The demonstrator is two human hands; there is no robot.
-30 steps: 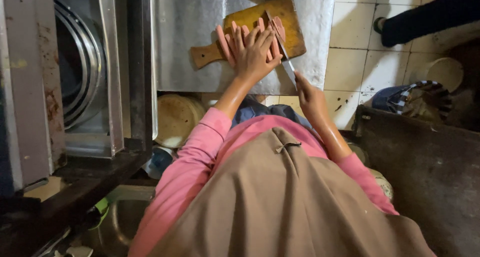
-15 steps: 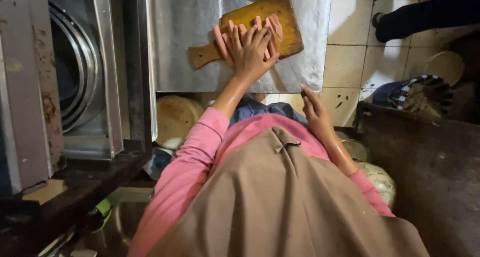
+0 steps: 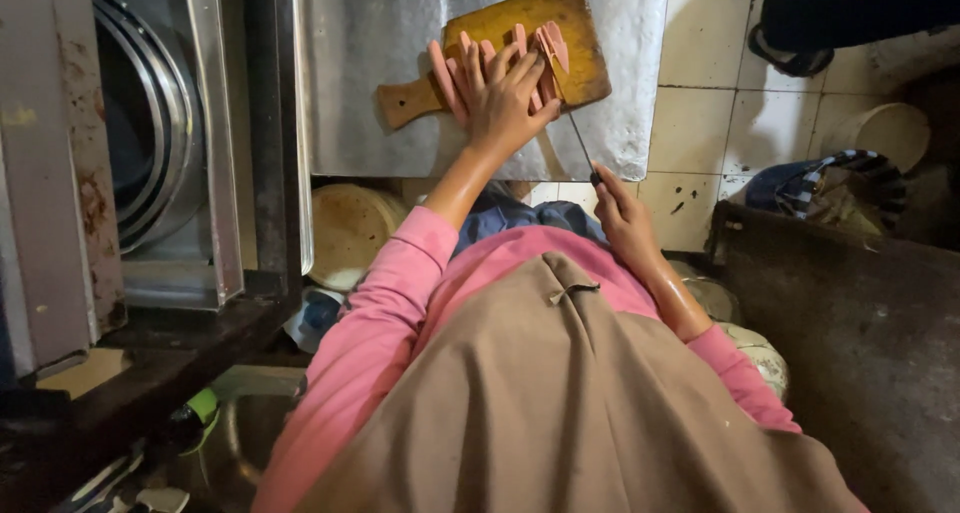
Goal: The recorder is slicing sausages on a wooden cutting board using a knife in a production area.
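A grey metal worktop bears a brown wooden cutting board (handle pointing left). The left hand presses flat, fingers spread, on pink sausages; the right hand is clamped around a thin-bladed knife.

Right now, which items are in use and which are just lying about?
In use: left hand pressing sausages on wooden cutting board; right hand holding knife.
Lying about: round bamboo trays, white bucket, striped cloth.
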